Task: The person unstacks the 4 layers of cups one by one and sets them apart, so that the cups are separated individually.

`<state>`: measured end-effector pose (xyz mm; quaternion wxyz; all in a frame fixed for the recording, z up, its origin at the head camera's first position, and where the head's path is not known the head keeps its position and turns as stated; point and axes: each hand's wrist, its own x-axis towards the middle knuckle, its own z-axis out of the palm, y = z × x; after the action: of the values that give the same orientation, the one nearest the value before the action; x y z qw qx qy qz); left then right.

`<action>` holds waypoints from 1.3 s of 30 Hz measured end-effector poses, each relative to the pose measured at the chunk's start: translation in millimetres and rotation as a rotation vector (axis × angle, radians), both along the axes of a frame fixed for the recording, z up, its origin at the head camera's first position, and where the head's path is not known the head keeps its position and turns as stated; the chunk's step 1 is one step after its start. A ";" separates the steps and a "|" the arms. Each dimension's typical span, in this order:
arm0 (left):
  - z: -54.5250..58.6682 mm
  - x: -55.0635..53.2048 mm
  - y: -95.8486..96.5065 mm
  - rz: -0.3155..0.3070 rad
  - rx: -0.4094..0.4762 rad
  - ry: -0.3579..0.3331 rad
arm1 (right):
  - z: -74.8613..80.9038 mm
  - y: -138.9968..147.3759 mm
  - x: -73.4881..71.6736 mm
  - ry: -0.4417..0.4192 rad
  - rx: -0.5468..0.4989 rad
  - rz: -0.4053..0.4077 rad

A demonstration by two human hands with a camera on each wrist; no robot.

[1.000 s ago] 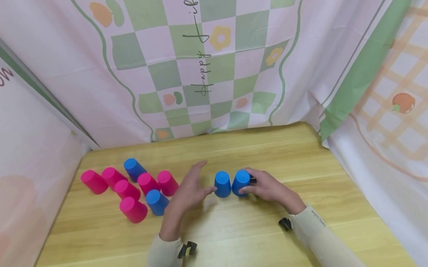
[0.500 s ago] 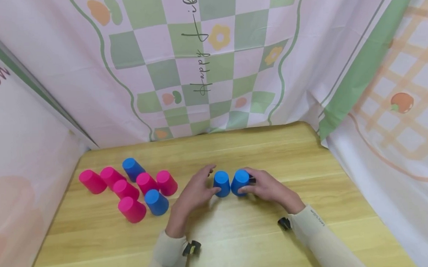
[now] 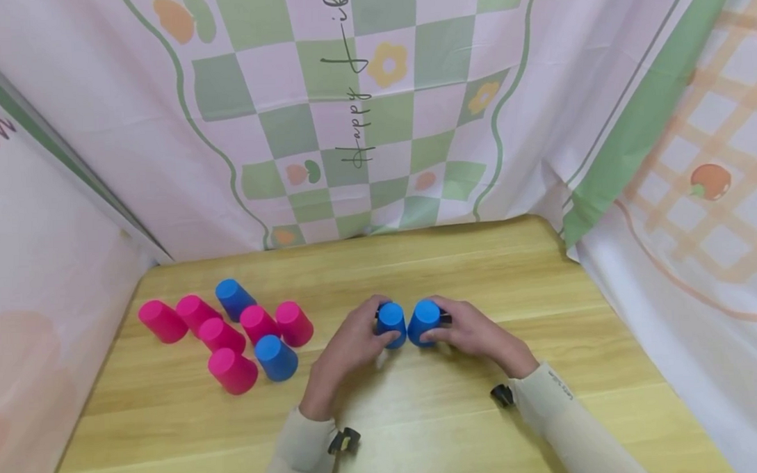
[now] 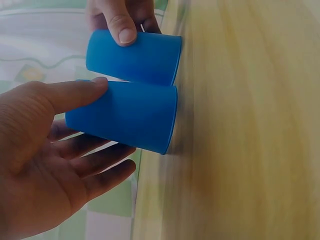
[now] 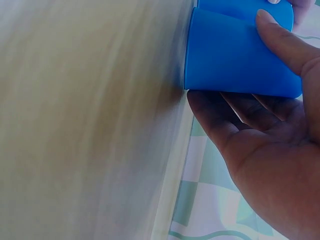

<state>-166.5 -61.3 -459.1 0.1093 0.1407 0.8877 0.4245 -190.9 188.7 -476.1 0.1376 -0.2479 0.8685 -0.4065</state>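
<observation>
Two blue plastic cups stand upside down side by side at mid-table. My left hand (image 3: 359, 337) grips the left blue cup (image 3: 390, 318), thumb on its near side and fingers behind it. Around the right blue cup (image 3: 424, 317) my right hand (image 3: 472, 331) has its thumb in front and fingers at the back. In the left wrist view the thumb presses the cup's side (image 4: 130, 112) while the fingers lie under and behind it. The right wrist view has the held cup (image 5: 240, 55) with its rim at the tabletop, and the other cup just beyond.
At the left of the wooden table (image 3: 472, 414), several pink cups (image 3: 233, 370) stand upside down with a blue cup (image 3: 276, 358) near the front and another blue cup (image 3: 234, 299) behind. Printed curtains (image 3: 374, 125) enclose the table at the back and sides.
My left hand has moved right, away from the pink cups, and its fingers have closed around the left blue cup. The right hand stays on its cup.
</observation>
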 end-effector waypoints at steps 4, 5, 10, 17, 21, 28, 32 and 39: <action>0.7 0.4 -0.3 0.010 -0.011 -0.009 | -0.2 -0.1 -0.4 0.001 0.006 -0.003; 0.9 0.5 -0.5 0.012 -0.015 -0.010 | -0.4 -0.2 -0.6 0.002 0.008 -0.003; 2.6 2.0 -1.9 0.018 -0.024 -0.018 | -1.8 -0.3 -1.4 0.014 0.008 0.001; 7.7 4.6 -4.7 0.026 -0.024 -0.032 | -3.4 -0.6 -1.6 0.009 0.009 -0.001; 10.4 7.0 -6.8 0.022 -0.030 -0.027 | -2.2 -0.5 -0.8 0.005 0.008 -0.002; 12.8 11.3 -9.1 0.037 -0.055 -0.021 | -1.2 -0.3 0.7 0.007 0.016 -0.010; 14.0 13.6 -11.5 0.042 -0.060 -0.019 | -1.7 0.0 0.9 0.007 0.019 -0.011; 15.8 18.3 -15.0 0.048 -0.052 -0.013 | -0.5 -0.1 1.0 0.005 0.011 -0.018</action>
<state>-148.2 -76.3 -443.3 0.1084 0.1137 0.9008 0.4048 -189.9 188.7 -476.6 0.1332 -0.2405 0.8732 -0.4024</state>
